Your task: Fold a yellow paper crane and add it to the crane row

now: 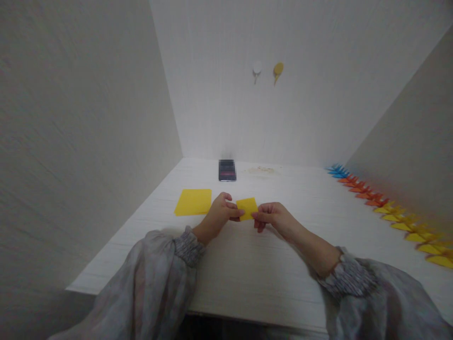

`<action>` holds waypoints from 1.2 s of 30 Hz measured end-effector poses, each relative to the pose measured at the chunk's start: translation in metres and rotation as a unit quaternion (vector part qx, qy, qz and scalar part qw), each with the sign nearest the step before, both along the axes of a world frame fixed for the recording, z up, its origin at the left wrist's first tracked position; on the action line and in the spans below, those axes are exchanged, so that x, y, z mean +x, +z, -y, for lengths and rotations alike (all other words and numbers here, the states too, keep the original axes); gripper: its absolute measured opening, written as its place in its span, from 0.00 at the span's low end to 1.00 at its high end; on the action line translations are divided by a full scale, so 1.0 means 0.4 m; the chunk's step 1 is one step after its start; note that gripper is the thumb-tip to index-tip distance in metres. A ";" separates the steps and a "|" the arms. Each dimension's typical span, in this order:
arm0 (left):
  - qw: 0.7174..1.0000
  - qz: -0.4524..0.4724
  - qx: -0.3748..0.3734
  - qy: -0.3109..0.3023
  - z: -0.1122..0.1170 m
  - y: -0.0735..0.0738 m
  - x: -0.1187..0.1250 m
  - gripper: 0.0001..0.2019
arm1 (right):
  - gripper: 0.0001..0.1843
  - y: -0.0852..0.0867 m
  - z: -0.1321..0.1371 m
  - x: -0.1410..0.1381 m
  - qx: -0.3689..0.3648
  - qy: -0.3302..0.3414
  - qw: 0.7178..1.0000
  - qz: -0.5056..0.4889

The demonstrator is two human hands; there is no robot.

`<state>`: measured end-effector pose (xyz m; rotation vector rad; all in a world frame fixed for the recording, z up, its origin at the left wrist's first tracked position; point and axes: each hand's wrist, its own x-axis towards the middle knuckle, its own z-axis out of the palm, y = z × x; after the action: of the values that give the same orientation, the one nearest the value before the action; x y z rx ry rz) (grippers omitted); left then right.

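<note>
A small yellow square of folded paper (247, 208) is held up between both hands over the white table. My left hand (223, 209) pinches its left edge between thumb and fingers. On the opposite side, my right hand (271, 215) grips the right edge, thumb on top and fingers curled beneath. Just left of my left hand lies a larger yellow sheet or stack of paper (193, 202), flat on the table. How many layers the folded piece has, I cannot tell.
A dark phone-like device (227, 171), its screen blurred, lies near the back wall. Along the right wall runs a row of folded paper figures, blue (339, 171), orange (364, 190) and yellow (412, 227). Two hooks, white (256, 69) and yellow (278, 70), are on the back wall.
</note>
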<state>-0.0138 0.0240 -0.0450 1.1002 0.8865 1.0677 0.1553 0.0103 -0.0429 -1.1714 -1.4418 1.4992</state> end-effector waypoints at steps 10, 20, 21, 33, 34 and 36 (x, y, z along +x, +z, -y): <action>1.000 0.003 -0.009 0.024 -0.005 -0.007 -0.003 0.26 | 0.10 0.015 0.013 -0.002 -0.031 -0.013 0.999 0.041; 0.998 -0.013 0.013 0.060 -0.030 -0.018 -0.033 0.26 | 0.12 -0.002 -0.002 0.034 -0.015 -0.003 1.000 -0.002; 0.998 -0.010 0.014 0.052 -0.027 -0.017 -0.029 0.26 | 0.13 -0.006 -0.001 0.029 -0.015 -0.002 1.000 -0.008; 0.999 -0.018 0.025 -0.026 -0.015 -0.027 -0.003 0.21 | 0.11 -0.040 -0.006 -0.003 0.022 -0.012 1.000 -0.002; 0.999 -0.014 0.028 -0.030 -0.015 -0.028 -0.003 0.20 | 0.10 -0.039 -0.005 -0.006 0.027 -0.019 0.999 0.000; 0.999 -0.003 0.040 -0.035 -0.014 -0.028 -0.001 0.20 | 0.10 -0.038 -0.003 -0.012 0.040 -0.032 0.999 0.011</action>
<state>-0.0142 0.0297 -0.0562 1.1939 0.8097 1.0504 0.1506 0.0115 -0.0581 -1.1777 -1.4516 1.3779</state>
